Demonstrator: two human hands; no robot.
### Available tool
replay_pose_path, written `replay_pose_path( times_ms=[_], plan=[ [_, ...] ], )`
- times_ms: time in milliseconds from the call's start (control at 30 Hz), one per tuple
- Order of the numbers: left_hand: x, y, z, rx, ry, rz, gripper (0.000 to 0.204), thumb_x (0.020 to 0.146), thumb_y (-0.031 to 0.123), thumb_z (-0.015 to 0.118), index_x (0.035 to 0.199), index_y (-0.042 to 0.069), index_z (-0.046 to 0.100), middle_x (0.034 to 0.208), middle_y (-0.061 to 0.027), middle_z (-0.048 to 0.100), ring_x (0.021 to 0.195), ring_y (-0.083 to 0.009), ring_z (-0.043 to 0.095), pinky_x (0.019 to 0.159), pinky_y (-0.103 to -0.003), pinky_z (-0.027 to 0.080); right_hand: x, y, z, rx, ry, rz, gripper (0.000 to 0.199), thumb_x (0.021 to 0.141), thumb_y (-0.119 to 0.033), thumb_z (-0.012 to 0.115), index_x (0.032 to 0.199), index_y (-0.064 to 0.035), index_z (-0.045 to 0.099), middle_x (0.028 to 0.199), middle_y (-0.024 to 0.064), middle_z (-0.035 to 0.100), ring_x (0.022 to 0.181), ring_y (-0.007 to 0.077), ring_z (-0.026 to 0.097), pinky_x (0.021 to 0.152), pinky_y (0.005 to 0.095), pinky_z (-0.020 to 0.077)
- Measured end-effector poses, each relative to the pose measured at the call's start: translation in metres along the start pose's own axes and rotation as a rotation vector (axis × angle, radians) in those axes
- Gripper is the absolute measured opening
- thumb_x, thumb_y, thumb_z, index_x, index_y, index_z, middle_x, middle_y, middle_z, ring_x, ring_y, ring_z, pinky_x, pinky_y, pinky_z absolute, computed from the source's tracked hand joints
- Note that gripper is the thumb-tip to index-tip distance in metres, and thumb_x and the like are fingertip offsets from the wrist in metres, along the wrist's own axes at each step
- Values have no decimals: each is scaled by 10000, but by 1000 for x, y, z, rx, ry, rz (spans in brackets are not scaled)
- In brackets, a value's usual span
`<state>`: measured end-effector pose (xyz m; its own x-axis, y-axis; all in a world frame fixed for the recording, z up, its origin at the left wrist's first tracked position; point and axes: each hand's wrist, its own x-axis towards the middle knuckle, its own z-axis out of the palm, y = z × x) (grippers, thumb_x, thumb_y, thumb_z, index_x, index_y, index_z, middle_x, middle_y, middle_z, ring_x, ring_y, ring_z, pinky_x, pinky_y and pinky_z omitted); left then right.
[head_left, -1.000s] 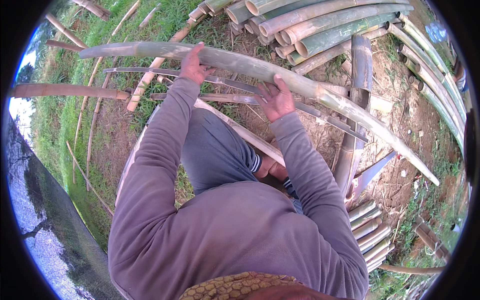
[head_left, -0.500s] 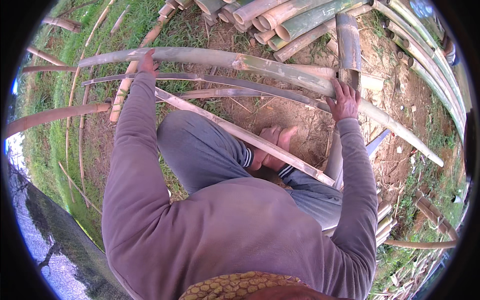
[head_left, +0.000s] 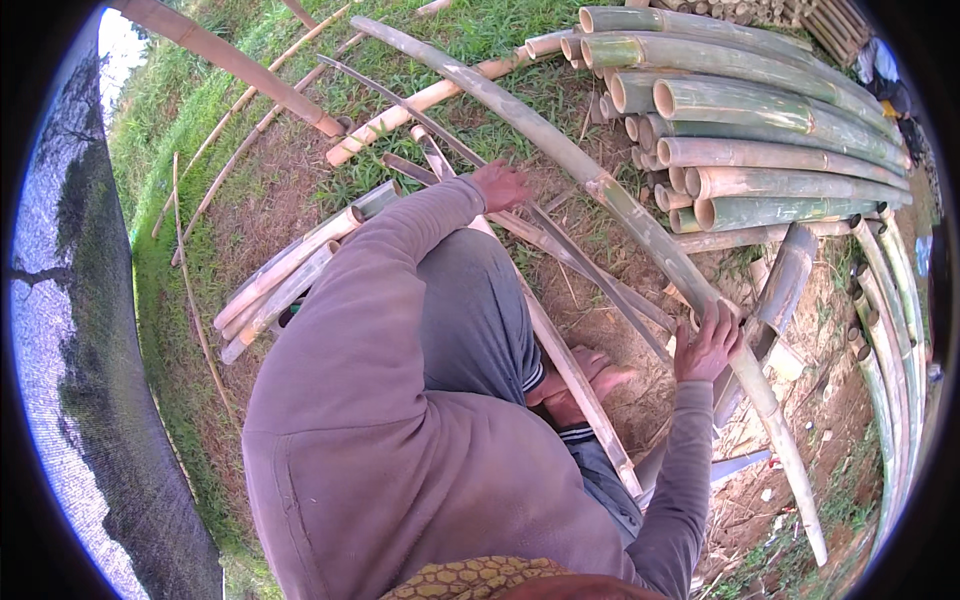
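A long pale green-grey bamboo pole (head_left: pixel 640 232) slants from the upper left to the lower right. My right hand (head_left: pixel 708 343) rests over its lower part, thumb apart and fingers bent across it. A thin dark bamboo strip (head_left: pixel 600 283) lies alongside, nearer to me. My left hand (head_left: pixel 502 187) is on this strip with its fingers curled, their tips partly hidden. A pale split bamboo length (head_left: pixel 565 355) crosses over my bent legs. Beside my right hand a thick cut bamboo post (head_left: pixel 787 278) leans under the pole.
Cut bamboo tubes (head_left: pixel 770 105) are stacked at the upper right, with more long tubes (head_left: pixel 890 330) at the right edge. A small bamboo bundle (head_left: pixel 290 285) lies left of my knee. A blue-grey blade (head_left: pixel 740 465) shows near my right forearm. Dark netting (head_left: pixel 110 350) hangs at far left.
The view has turned, so everything appears rotated clockwise. My left hand has left the long pole and moved onto the thin strip. My right hand stays on the pole.
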<state>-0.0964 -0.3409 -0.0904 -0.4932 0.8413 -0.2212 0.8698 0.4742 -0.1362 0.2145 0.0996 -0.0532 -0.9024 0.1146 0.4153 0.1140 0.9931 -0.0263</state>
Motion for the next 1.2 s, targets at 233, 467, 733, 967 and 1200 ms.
replay_pose_path(
  times_ms=[233,467,733,967,1200],
  plan=[
    [-16,2,-36,-61,301,-50,235,918,179,644,1139,251,684,1154,-88,605,1079,-301,670,938,-487,530,-68,-10,-50,201,-365,-1,625,950,-323,750,1495,-82,563,1243,194,674,1116,411,667,942,533,522],
    [0,-12,-69,7,656,-99,224,862,126,677,1052,227,738,1056,-57,592,1037,-273,667,867,-437,545,-61,21,-54,236,-367,104,545,954,-212,744,1468,-89,610,1060,192,689,951,427,680,855,534,536],
    [20,-51,-66,-19,534,-235,226,860,117,691,1059,199,761,1128,-80,634,1133,-295,675,969,-458,546,-40,8,-42,222,-134,-17,454,953,-234,750,1385,-116,675,962,178,676,904,424,671,801,538,534],
    [20,-63,-43,-79,506,-381,207,861,127,703,1050,185,769,1136,-102,664,1151,-332,670,1018,-450,534,-22,-8,-30,227,-171,19,402,967,-284,746,1332,-121,704,979,159,687,926,412,677,827,531,536],
    [23,-67,-32,-124,561,-408,165,884,145,681,1026,172,761,1122,-101,663,1131,-339,672,1000,-463,538,-8,-10,-26,206,-225,53,397,972,-297,748,1322,-113,711,1063,173,711,987,420,693,866,531,545]
  ],
)
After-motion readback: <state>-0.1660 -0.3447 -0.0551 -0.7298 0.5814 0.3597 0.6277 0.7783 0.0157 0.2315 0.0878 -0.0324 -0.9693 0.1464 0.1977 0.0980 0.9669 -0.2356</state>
